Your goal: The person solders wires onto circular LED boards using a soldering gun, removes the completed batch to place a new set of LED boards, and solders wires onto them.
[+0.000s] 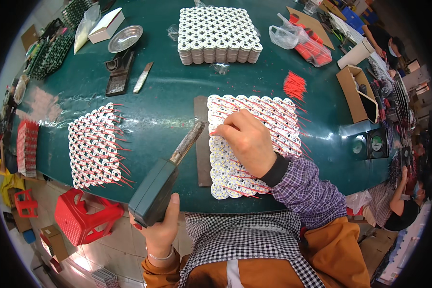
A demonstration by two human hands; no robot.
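Note:
In my left hand point(162, 231) is a soldering gun point(153, 192) with a dark green body, its worn metal barrel slanting up to the right. The barrel's tip ends beside the left edge of a panel of round white LED boards point(221, 185). Over that panel, my right hand point(248, 144) has thumb and forefinger pinched on a short red wire point(213, 133). Rows of red wires lie slantwise across the boards, thinning out toward the lower left. A dark flat strip point(203, 165) runs along the panel's left side. My palm hides part of the middle boards.
Left lies another wired panel point(93, 149); behind stands a stack of round boards point(218, 38). Loose red wires point(294, 85) sit beyond the panel. A metal dish point(125, 39), a knife point(143, 78) and a cardboard box point(355, 93) are around. Two people work at right.

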